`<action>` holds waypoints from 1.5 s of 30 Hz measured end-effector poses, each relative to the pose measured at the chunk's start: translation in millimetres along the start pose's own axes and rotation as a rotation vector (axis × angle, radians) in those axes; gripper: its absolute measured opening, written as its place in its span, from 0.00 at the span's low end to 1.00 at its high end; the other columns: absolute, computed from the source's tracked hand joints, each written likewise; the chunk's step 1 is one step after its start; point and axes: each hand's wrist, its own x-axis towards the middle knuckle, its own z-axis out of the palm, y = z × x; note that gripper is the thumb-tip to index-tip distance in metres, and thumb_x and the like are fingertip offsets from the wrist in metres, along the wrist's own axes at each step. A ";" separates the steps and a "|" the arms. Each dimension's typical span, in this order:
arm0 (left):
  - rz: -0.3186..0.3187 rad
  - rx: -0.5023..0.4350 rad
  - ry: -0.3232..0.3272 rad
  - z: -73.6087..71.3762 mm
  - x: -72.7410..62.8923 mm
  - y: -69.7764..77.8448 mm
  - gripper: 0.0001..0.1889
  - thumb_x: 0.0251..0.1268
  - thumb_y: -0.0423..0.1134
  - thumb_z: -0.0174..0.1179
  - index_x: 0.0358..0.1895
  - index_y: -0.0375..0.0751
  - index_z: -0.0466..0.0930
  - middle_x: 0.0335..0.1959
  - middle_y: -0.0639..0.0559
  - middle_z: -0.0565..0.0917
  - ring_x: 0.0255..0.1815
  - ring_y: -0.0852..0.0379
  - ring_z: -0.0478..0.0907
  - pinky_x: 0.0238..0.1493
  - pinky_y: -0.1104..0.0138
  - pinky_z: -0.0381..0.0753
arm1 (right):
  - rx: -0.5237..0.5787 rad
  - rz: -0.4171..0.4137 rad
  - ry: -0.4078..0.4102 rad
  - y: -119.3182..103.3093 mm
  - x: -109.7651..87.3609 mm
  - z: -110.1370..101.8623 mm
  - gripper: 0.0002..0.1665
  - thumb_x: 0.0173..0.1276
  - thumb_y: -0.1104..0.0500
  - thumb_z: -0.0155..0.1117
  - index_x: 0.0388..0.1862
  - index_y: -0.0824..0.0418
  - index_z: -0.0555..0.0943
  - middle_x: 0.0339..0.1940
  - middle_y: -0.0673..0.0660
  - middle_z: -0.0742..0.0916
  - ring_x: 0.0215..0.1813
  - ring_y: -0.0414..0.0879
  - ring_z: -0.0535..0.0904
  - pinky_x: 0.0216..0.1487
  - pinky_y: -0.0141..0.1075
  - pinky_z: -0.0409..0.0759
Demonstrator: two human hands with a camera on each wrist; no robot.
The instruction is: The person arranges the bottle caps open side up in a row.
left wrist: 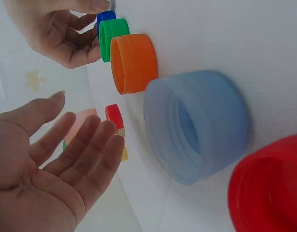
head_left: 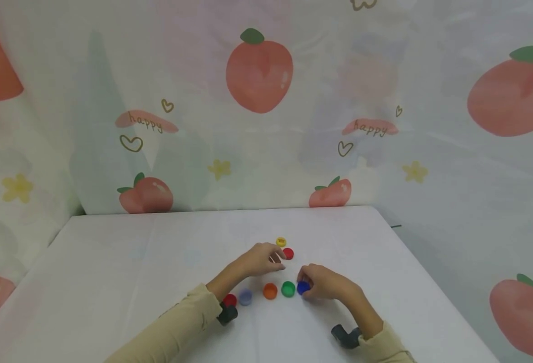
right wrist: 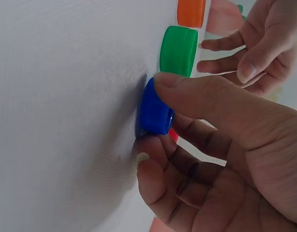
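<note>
On the white table, my right hand (head_left: 324, 282) pinches a dark blue bottle cap (right wrist: 155, 110) between thumb and fingers, at the right end of a row of caps. Left of it stand a green cap (head_left: 288, 289), an orange cap (head_left: 270, 291), a pale blue translucent cap (left wrist: 221, 121) and a red cap (head_left: 230, 300). My left hand (head_left: 261, 259) hovers beyond the row, fingers loosely bent with nothing in them. Its fingertips are nearest a second red cap (head_left: 289, 253), with a yellow cap (head_left: 281, 242) just behind that one.
Dark wrist mounts (head_left: 347, 337) sit at both cuffs; the left one is close to the near red cap. A cloth backdrop (head_left: 266, 151) printed with peaches rises behind the table's far edge (head_left: 230, 209) and along both sides.
</note>
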 end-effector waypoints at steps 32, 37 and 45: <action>-0.161 0.060 0.114 -8.2 33.4 9.1 0.14 0.56 0.36 0.67 0.46 0.37 0.83 0.38 0.49 0.83 0.35 0.57 0.79 0.35 0.69 0.79 | -0.016 0.059 0.161 2.4 55.2 -30.9 0.19 0.59 0.62 0.70 0.49 0.65 0.78 0.41 0.60 0.83 0.43 0.50 0.79 0.44 0.42 0.79; -0.188 0.067 0.108 -3.8 38.2 9.9 0.12 0.55 0.35 0.68 0.43 0.36 0.83 0.40 0.48 0.84 0.34 0.57 0.79 0.36 0.70 0.78 | -0.015 0.069 0.136 4.5 64.9 -29.1 0.19 0.58 0.63 0.69 0.48 0.65 0.78 0.40 0.59 0.83 0.43 0.50 0.78 0.46 0.42 0.78; -0.210 0.113 0.102 3.0 43.0 7.4 0.14 0.55 0.35 0.69 0.44 0.36 0.83 0.37 0.48 0.83 0.31 0.58 0.77 0.36 0.69 0.78 | 0.017 0.056 0.115 5.7 72.7 -25.0 0.16 0.58 0.65 0.69 0.45 0.65 0.78 0.34 0.55 0.82 0.36 0.46 0.76 0.43 0.39 0.78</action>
